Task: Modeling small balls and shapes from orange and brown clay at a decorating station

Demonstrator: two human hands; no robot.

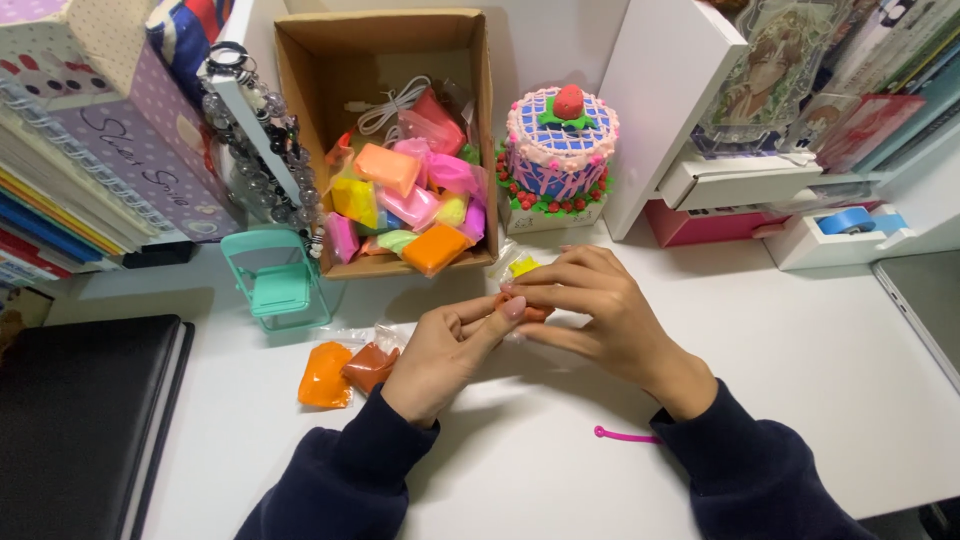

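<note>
My left hand (445,350) and my right hand (590,315) meet over the white desk (800,380), both pinching a small orange lump of clay (535,312) in a clear wrapper. Only a sliver of the lump shows between the fingers. A yellow clay piece (522,266) lies just behind my right hand. Two clay packets, one bright orange (325,375) and one brown-orange (370,366), lie on the desk to the left of my left hand. A thin pink tool (625,436) lies under my right wrist.
A cardboard box (300,90) of several coloured clay packets and a white cable stands behind my hands. Beside it are a miniature clay cake (558,150), a mint toy folding chair (278,278), stacked books at left, a black folder (80,420), a blue tape dispenser (850,225) and a laptop edge (925,300).
</note>
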